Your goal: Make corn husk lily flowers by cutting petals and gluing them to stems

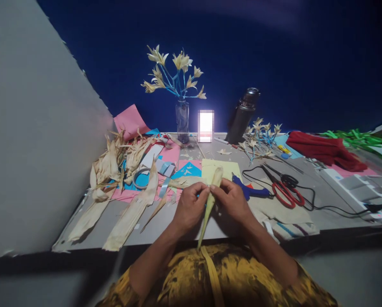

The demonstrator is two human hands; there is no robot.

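Observation:
A long, pale green-cream corn husk strip [211, 207] runs up and down between my two hands, close to the table's front edge. My left hand [192, 202] pinches its left side with thumb and fingertips. From the other side my right hand [234, 200] grips it, thumb pressed on its upper part. The strip's narrow end hangs down toward my lap. Behind my hands lies a yellow paper sheet [232, 167]. Just right of my right hand rests a blue glue gun [255, 189]. Another dry husk [135, 213] lies flat to the left.
Dried husks [110, 166] pile up at left, beside a tape roll [141, 178]. A glass vase [182, 121] of husk flowers and a dark flask [242, 117] stand at the back. Red-handled scissors [287, 194], a cable, a power strip [354, 187] and red cloth [325, 149] lie right.

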